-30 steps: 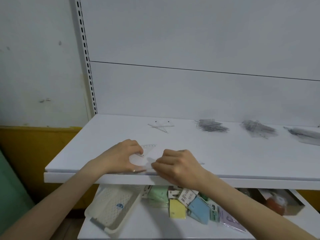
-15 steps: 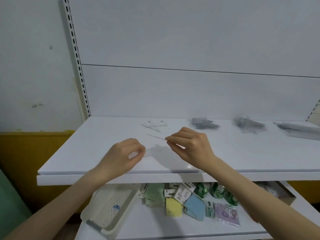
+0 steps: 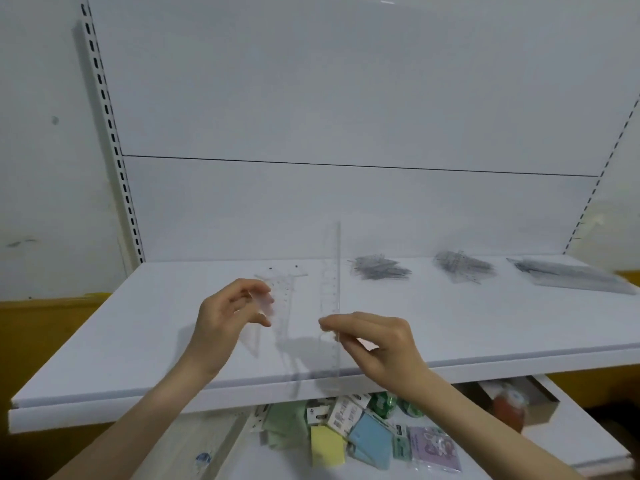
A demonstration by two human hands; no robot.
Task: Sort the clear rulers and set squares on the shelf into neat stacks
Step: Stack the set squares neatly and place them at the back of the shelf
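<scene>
My right hand (image 3: 374,344) pinches a clear straight ruler (image 3: 330,282) and holds it upright above the white shelf (image 3: 138,334). My left hand (image 3: 228,317) grips a clear set square (image 3: 282,306), raised off the shelf beside the ruler. Behind them a few clear pieces (image 3: 282,271) lie flat on the shelf. Three grey piles of clear rulers and set squares sit along the back: one (image 3: 379,268) at the middle, one (image 3: 462,266) further right, one (image 3: 571,277) at the far right.
A slotted upright (image 3: 110,133) runs up the shelf's left side. Below, a lower shelf holds coloured packets (image 3: 367,434), a white basket (image 3: 194,445) and a box (image 3: 516,403) at the right. A yellow wall strip (image 3: 52,327) runs at the left.
Both hands have lifted from the shelf's front edge. The right hand raised the straight ruler from flat to upright, and the left hand picked up the set square.
</scene>
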